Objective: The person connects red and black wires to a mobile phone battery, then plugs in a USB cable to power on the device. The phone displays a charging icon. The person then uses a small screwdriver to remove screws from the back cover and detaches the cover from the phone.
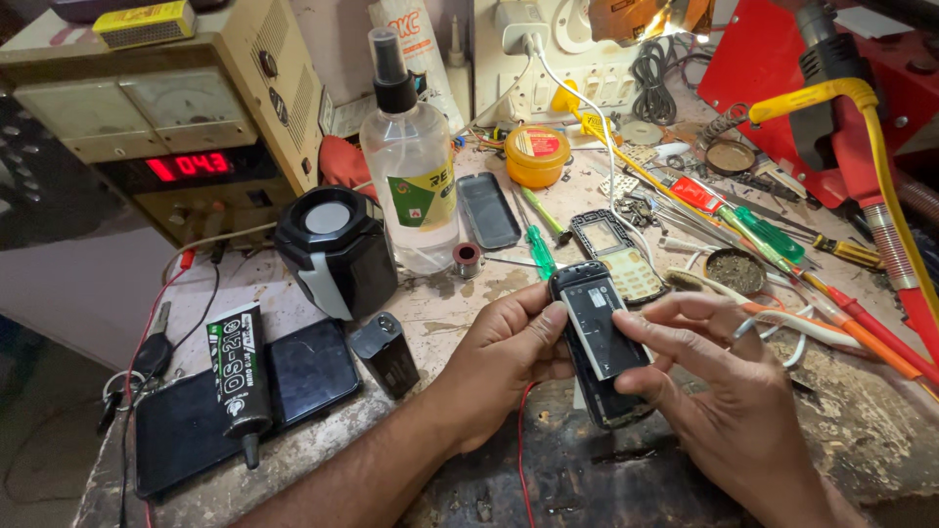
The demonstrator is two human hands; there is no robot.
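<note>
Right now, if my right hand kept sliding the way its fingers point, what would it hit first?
Your right hand points left across the phone; past it, it would probably meet your left hand's thumb first, though depth is unclear.

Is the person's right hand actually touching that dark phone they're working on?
Touching. The head view shows the right hand with its fingertips pressed on the back of the dark phone, while the left hand steadies it from the side.
</note>
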